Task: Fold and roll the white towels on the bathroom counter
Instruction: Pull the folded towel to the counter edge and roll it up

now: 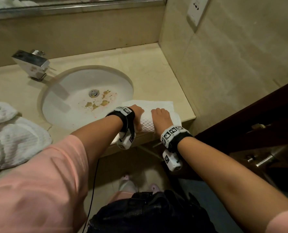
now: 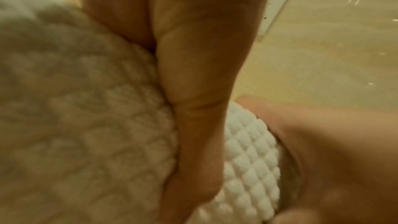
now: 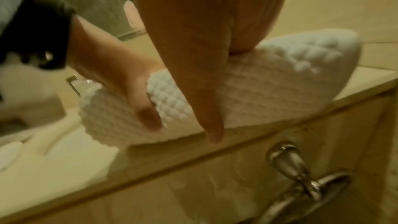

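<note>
A white waffle-weave towel (image 1: 147,126) lies partly rolled at the front right edge of the beige counter (image 1: 148,64). Its flat unrolled part (image 1: 158,104) stretches away from me toward the wall. My left hand (image 1: 137,112) grips the roll's left end and my right hand (image 1: 159,115) grips its right half, fingers curled over the top. In the right wrist view my right hand (image 3: 204,48) has its thumb down the near side of the towel (image 3: 275,88), and my left hand (image 3: 120,81) hooks its thumb under the roll. The left wrist view shows my left hand (image 2: 193,74) pressed into the towel (image 2: 86,125).
A heap of crumpled white towels (image 1: 10,132) sits at the counter's left. The round sink (image 1: 76,88) with brown stains and a square chrome faucet (image 1: 30,64) lie behind my left arm. A tiled wall (image 1: 224,64) and a dark door with a metal handle (image 1: 261,158) close the right side.
</note>
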Demonstrator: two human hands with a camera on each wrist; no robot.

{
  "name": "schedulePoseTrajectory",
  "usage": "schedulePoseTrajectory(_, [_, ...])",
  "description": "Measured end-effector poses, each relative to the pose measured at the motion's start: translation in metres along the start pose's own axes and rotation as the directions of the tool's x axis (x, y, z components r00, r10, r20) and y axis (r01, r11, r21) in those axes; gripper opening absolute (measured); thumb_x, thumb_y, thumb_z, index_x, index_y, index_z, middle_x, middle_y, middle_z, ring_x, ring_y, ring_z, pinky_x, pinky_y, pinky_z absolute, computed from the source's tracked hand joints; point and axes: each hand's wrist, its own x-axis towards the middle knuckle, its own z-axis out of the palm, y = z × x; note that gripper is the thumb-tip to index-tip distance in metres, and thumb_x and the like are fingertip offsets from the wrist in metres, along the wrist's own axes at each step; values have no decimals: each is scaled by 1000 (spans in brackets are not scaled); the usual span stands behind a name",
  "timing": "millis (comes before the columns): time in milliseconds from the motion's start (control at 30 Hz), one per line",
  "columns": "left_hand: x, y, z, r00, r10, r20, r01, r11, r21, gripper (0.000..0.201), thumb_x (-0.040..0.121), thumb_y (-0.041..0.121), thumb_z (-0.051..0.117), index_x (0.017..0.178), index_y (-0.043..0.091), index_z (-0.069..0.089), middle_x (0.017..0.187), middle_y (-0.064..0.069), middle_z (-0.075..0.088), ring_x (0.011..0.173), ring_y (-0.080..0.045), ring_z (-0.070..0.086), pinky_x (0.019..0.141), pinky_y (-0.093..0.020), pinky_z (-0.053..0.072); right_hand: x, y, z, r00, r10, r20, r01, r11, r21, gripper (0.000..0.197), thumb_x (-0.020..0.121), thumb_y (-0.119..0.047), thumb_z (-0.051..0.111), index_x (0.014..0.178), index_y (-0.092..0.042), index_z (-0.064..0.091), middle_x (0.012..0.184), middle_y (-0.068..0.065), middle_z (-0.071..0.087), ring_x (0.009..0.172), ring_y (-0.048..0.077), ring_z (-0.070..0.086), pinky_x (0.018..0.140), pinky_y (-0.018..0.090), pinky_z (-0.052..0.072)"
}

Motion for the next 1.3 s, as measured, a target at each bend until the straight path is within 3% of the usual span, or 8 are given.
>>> schedulePoseTrajectory(133, [5,-1,-2,999,15,32,-15,1000,-14,82,65,42,82,131,9,47,125,-8,58,111,-24,56,93,-34,48,21,-2,-14,985,18,172,-23,999,27,51,81,-13,69,126,-14,44,123,9,53,118,30,48,96,39,38])
schedulePoseTrajectory(267, [-3,4,9,993,-20,-120,18,1000,-17,69,68,34,81,121,8,46,116,-8,56,105,-26,56,87,-34,49,76,5,9,947,-21,322,-1,998,70,84,39,-35,84,112,-34,44,110,6,60,95,37,60,83,55,50])
schedulePoseTrajectory(400, [-15,14,35,921,-1,-389,74,982,172,38,87,18,52,121,4,41,119,-12,48,106,-28,48,91,-36,39,69,12,-21,912,-124,391,77,988,135,50,54,-23,82,91,-34,49,97,6,64,81,29,63,76,53,55])
schedulePoseTrajectory(567, [-10,11,47,887,19,-462,98,969,228,30,90,7,38,119,6,43,111,-10,52,99,-27,50,91,-36,38,121,25,16,903,-148,402,81,980,179,49,48,-36,75,91,-35,52,82,-6,58,79,30,64,72,49,57])
schedulePoseTrajectory(700, [4,0,35,920,86,-383,-14,983,185,32,86,9,53,117,7,43,117,-10,52,106,-27,50,91,-34,37,83,17,-7,939,-100,330,56,989,140,54,42,-40,85,83,-29,52,88,-1,64,76,26,63,73,43,56])
schedulePoseTrajectory(833, [21,-15,16,952,188,-243,-152,975,160,76,62,38,83,119,8,42,120,-10,51,108,-27,51,91,-35,41,26,8,-11,994,-110,-6,110,988,106,88,52,-36,88,125,-15,44,121,2,53,110,22,52,95,36,43])
schedulePoseTrajectory(1033, [35,-23,2,970,175,-166,-162,983,90,83,65,40,83,126,6,39,127,-12,50,114,-27,50,95,-35,41,8,1,19,968,-99,-230,109,994,31,90,79,-19,70,150,-7,15,156,10,22,147,27,11,120,39,3])
schedulePoseTrajectory(1300, [24,-12,31,923,105,-369,-47,986,162,75,72,41,76,127,6,39,126,-10,44,114,-26,43,98,-35,36,31,-1,2,968,-110,-226,129,989,69,35,90,-9,51,124,-16,49,118,4,58,113,25,51,102,36,33])
